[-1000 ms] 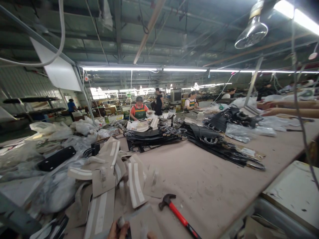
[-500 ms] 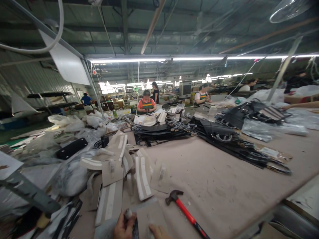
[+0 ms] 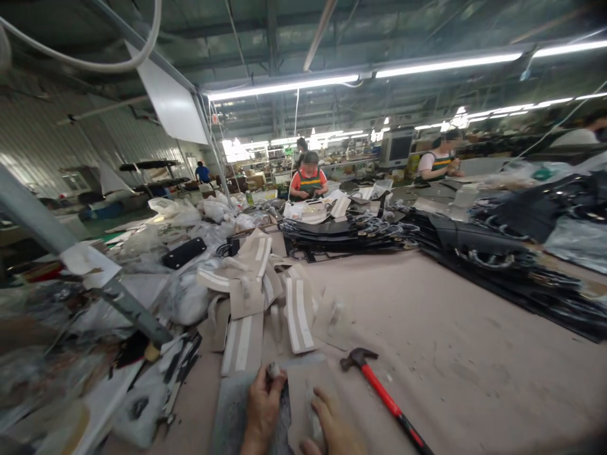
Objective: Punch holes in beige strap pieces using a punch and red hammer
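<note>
- Just right of your hands, a claw hammer with a black head and red handle (image 3: 379, 395) lies slantwise on the dusty beige worktable (image 3: 427, 328), head towards the far side. It touches neither hand.
- Beyond your hands, a loose heap of beige cut pieces with white strips (image 3: 256, 297) overlaps and fans out.
- At your left, a slanted grey metal bar (image 3: 109, 294) crosses in front of crumpled clear plastic bags (image 3: 180, 212) and a black oblong pad (image 3: 184, 253).
- Further along the table are low stacks of black flat parts (image 3: 341, 230). A second dark pile (image 3: 497, 259) runs down the right side.
- A co-worker in an orange top and green apron (image 3: 309, 183) sits at the far end, well apart from you.
- Your left hand (image 3: 263, 411) is curled closed, pinching a small grey round-tipped tool (image 3: 274, 370) upright at its fingertips.
- Your right hand (image 3: 332, 423) lies with fingers stretched out on a flat beige panel (image 3: 301, 385) at the near edge, between your two hands. Whether anything sits beneath those fingers is too blurred to tell.
</note>
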Demonstrator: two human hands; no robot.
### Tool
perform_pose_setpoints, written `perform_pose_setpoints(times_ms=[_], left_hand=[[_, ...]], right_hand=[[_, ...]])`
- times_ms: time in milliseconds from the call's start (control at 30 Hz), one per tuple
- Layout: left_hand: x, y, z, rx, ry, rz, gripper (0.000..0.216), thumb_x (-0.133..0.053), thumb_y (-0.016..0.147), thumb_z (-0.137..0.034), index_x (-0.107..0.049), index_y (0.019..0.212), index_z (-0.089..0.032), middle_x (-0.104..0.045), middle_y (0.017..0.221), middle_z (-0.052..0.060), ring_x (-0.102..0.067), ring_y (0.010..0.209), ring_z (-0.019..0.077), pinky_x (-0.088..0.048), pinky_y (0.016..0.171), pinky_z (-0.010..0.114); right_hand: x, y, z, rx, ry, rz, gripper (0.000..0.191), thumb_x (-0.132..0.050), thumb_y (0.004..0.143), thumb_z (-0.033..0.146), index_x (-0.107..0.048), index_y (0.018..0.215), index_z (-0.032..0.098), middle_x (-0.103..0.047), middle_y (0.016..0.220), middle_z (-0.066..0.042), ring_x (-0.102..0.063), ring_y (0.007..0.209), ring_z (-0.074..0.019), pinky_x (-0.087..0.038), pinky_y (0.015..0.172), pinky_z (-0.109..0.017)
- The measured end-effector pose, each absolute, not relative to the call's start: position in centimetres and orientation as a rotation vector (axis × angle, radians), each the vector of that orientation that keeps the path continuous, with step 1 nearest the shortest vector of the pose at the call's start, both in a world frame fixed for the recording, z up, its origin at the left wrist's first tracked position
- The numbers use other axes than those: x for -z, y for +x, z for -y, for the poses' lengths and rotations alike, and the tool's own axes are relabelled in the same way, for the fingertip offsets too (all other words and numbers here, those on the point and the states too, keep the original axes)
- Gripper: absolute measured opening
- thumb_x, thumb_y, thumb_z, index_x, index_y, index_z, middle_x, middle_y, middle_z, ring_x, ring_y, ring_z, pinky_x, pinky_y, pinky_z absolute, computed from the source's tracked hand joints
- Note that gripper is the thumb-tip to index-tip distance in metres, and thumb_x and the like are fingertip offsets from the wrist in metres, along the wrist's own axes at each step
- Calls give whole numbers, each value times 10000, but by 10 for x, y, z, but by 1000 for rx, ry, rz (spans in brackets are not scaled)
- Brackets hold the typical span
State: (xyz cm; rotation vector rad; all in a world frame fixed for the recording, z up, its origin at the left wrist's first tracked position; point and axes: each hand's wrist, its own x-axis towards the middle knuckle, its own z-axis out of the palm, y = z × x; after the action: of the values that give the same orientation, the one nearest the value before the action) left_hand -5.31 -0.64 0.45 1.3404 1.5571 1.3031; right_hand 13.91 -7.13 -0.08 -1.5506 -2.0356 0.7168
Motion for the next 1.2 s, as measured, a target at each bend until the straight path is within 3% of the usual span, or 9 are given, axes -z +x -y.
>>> perform_pose_setpoints(times_ms=[67,133,233,433,767,1200], left_hand=[[-8,-52,8,-1292,1343,-1575,308,-657,810,-461,-671,899,-167,-751,839,71,-713,788,231,-566,728,306],[-8,-51,7,-1295,1313,-1591,264,-663,802,-402,-662,908,-160,-744,834,67,-709,789,217,-560,736,300],[-3,-51,1,-1352,1211,-1552,307,-700,769,-347,-642,1004,-158,-738,856,58,-708,800,196,-559,773,302],[-6,-39,-9,-1486,1021,-1379,345,-761,734,-344,-615,984,-156,-735,884,58,-707,808,176,-560,809,308],[-15,0,-13,-1298,1093,-1220,297,-754,748,-323,-621,965,-170,-740,892,51,-690,798,156,-535,748,265],[-3,6,-12,-1240,1210,-1324,275,-714,797,-340,-622,985,-161,-755,921,74,-711,838,176,-543,750,262]], right_hand=[[-11,141,77,-761,-1496,2065,607,-608,839,339,-512,1402,132,-480,1476,-199,-519,1322,-325,-473,1068,-431],[-22,142,82,-757,-1490,2051,598,-541,903,368,-463,1431,97,-469,1481,-209,-485,1353,-318,-438,1104,-459],[-31,143,84,-754,-1474,2065,583,-530,924,383,-446,1420,89,-453,1490,-210,-481,1351,-332,-446,1091,-492],[-30,143,83,-703,-1470,2087,569,-538,939,391,-415,1409,97,-466,1470,-206,-498,1330,-330,-474,1059,-489],[-36,147,78,-724,-1447,2088,465,-563,925,353,-466,1337,159,-529,1401,-170,-580,1223,-307,-515,989,-461],[-34,147,79,-743,-1437,2070,524,-586,898,344,-459,1369,152,-490,1450,-170,-537,1280,-303,-487,1032,-448]])
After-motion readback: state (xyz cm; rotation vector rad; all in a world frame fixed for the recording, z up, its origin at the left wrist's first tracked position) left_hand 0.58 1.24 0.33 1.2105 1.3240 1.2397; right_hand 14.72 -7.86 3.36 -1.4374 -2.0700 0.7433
